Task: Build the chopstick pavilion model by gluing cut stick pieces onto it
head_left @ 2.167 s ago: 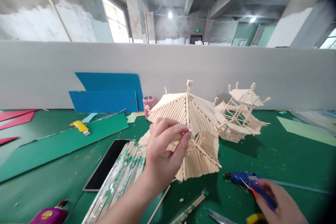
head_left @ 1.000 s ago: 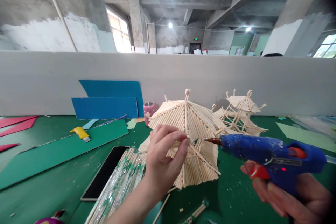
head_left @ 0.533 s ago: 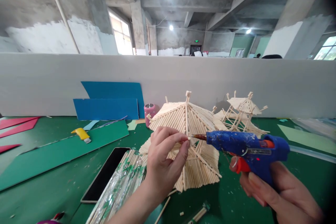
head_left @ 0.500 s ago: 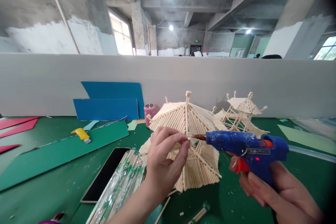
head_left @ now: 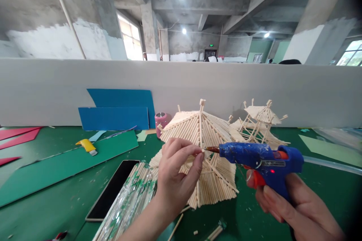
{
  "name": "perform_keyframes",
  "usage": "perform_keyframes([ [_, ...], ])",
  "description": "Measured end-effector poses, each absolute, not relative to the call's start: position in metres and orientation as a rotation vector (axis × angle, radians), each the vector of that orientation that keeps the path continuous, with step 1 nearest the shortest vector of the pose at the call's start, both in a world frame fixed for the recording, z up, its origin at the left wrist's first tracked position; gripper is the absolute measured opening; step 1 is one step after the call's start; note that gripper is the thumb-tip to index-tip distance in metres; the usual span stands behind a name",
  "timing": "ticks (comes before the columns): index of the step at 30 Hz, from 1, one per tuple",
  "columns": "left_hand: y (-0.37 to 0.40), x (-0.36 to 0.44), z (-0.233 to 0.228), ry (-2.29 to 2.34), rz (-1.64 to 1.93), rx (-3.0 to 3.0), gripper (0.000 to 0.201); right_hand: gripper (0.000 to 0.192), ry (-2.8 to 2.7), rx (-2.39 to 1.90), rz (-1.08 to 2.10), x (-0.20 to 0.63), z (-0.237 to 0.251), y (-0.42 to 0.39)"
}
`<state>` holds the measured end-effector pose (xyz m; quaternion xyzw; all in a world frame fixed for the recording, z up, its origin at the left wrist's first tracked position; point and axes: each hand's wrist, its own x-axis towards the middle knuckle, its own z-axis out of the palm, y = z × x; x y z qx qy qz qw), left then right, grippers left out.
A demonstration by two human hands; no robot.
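Between thumb and fingertips, my left hand (head_left: 179, 173) pinches a small piece of wooden stick (head_left: 203, 151), mostly hidden by the fingers. My right hand (head_left: 294, 199) grips a blue hot glue gun (head_left: 251, 156) with a red trigger; a small red light glows on its side. Its brown nozzle tip is right at the stick piece, close to my left fingertips. Just behind both hands stands a pavilion model (head_left: 195, 128) of pale wooden sticks, with tiered roofs. My left hand hides part of its lower roof.
A smaller stick pavilion (head_left: 261, 116) stands at the back right. Wrapped bundles of sticks (head_left: 127, 199) lie beside a phone (head_left: 111, 192) at left. A yellow utility knife (head_left: 87, 145) rests on green board (head_left: 68, 163). Behind are a pink can (head_left: 160, 124), blue boards (head_left: 113, 118) and a white partition (head_left: 198, 79).
The glue gun in my right hand has shifted slightly left, bringing its nozzle closer to my left fingertips. My left hand has stayed almost in place, still pinching the stick piece.
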<state>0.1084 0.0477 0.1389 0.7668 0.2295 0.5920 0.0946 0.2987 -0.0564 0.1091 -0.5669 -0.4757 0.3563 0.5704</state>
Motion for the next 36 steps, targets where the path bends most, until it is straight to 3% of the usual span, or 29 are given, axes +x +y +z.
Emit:
perform_keyframes([
  [36,0.0496,0.1095,0.1379,0.654,1.774,2.280,0.015,0.032,-1.044,-1.313,0.880,0.3001,0.1033,-0.0562],
])
